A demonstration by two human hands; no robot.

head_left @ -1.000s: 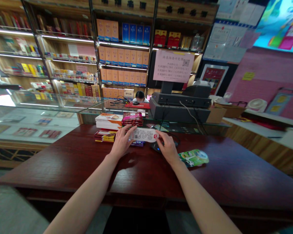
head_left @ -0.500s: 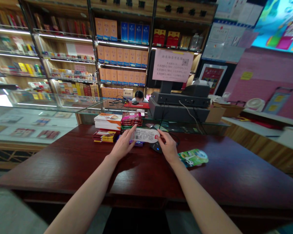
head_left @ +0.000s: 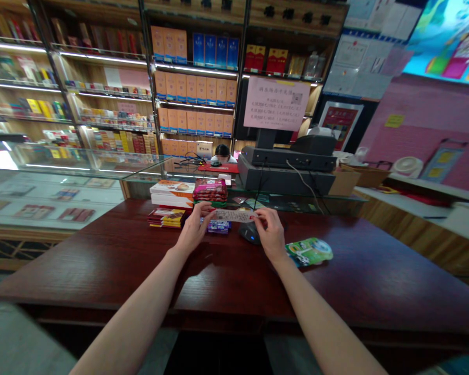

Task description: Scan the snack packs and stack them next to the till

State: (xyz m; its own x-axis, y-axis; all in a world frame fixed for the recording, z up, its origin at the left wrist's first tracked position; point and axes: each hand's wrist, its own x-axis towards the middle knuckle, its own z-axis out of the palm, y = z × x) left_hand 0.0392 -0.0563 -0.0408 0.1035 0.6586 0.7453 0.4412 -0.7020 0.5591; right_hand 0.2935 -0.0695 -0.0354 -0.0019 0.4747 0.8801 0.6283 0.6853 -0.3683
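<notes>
A narrow white strip (head_left: 234, 215) with dark print and a small red mark is stretched between my two hands above the table. My left hand (head_left: 195, 228) pinches its left end, and my right hand (head_left: 269, 232) pinches the right end. It is tilted so that its printed face looks thin; its exact kind I cannot make out. Just below it sits a black device with a blue light (head_left: 250, 233). A green packet (head_left: 311, 251) lies beside my right wrist. Purple packets (head_left: 219, 226) are partly behind my left fingers.
Behind the hands stand white-and-orange boxes (head_left: 172, 194), stacked red packets (head_left: 210, 189) and red-yellow packs (head_left: 166, 217). A glass counter (head_left: 140, 172) edges the dark wooden table (head_left: 125, 260). Beyond are a cash register (head_left: 287, 172) and a person (head_left: 223, 153).
The white strip has tipped, so its printed face shows narrower than before. My left fingers have curled in closer around its left end; my right hand has barely moved.
</notes>
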